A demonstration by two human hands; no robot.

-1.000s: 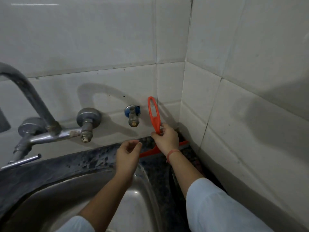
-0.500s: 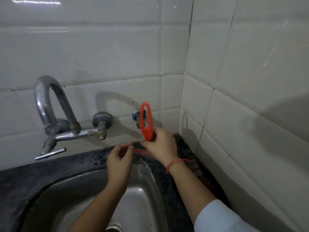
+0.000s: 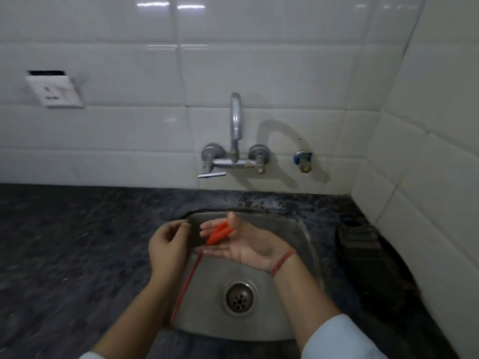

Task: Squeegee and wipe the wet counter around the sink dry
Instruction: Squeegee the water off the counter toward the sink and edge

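Note:
Over the steel sink (image 3: 298, 229) my right hand (image 3: 248, 244) lies palm up with straight fingers and raised thumb. The orange squeegee (image 3: 219, 234) rests with its handle across those fingers. Its thin red blade edge runs down and left along my left forearm. My left hand (image 3: 167, 246) hovers just left of the handle, with fingers loosely curled and thumb near the index finger, holding nothing that I can see. The dark speckled counter (image 3: 77, 242) surrounds the sink.
A chrome wall faucet (image 3: 236, 130) stands above the sink, with a blue valve (image 3: 302, 160) to its right. A dark cloth (image 3: 363, 244) lies on the counter by the right tiled wall. A white socket (image 3: 54, 92) sits on the left wall. The drain (image 3: 239, 296) lies below my hands.
My head has pulled back and down. The squeegee has come away from the back right corner to above the sink, and my right hand has loosened from gripping the handle to carrying it on flat fingers.

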